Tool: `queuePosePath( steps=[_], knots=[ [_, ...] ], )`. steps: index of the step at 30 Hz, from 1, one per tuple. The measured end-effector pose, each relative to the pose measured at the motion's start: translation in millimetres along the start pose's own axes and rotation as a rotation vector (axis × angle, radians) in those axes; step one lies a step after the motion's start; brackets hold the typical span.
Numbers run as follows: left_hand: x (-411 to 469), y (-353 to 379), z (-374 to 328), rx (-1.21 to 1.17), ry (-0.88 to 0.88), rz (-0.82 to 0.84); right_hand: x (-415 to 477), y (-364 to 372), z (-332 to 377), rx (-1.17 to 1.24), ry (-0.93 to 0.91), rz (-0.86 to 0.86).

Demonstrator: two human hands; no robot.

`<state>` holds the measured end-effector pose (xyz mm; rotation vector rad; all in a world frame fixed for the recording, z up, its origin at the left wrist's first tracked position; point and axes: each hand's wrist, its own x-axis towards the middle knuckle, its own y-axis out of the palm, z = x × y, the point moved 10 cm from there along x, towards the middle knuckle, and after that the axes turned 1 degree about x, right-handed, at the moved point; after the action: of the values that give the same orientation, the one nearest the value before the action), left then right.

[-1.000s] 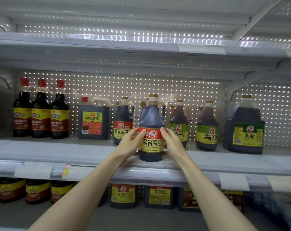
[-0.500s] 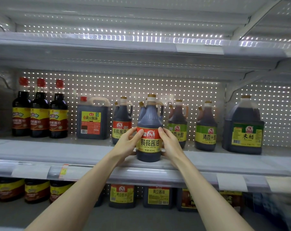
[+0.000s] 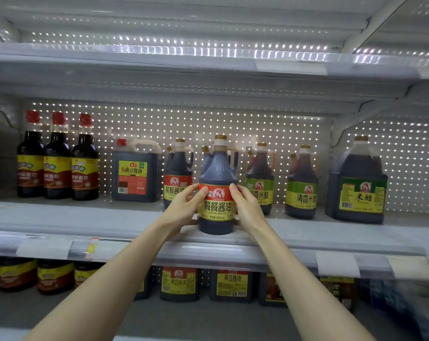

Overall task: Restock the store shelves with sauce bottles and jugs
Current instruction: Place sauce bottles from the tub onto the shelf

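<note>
Gripping the soy sauce bottle [image 3: 216, 193] from both sides, the left hand [image 3: 183, 209] and right hand [image 3: 247, 208] steady it upright near the shelf [image 3: 85, 222] front edge, apparently to face its label outward.

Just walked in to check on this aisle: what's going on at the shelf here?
A person grips a red-labelled soy sauce jug with both the left hand and the right hand, holding it upright at the front of the middle shelf. A matching jug stands further back to its left, green-labelled vinegar jugs to its right.
</note>
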<state>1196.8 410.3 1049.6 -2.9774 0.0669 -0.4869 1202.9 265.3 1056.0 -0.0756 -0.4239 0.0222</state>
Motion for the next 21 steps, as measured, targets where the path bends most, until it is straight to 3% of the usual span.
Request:
queuePosePath(
  steps=[6, 12, 21],
  knots=[
    [-8.8, -9.0, -11.1, 0.037, 0.028, -0.046, -4.5, -7.7, 9.8, 0.008, -0.018, -0.016],
    [-34.7, -29.3, -38.3, 0.142, 0.138, -0.144, -22.8, -20.6, 49.4, -0.091, -0.168, -0.031],
    [-108.6, -67.8, -84.0, 0.225, 0.280, -0.175, -62.4, 19.5, 103.3, -0.141, -0.320, 0.005]
  ],
)
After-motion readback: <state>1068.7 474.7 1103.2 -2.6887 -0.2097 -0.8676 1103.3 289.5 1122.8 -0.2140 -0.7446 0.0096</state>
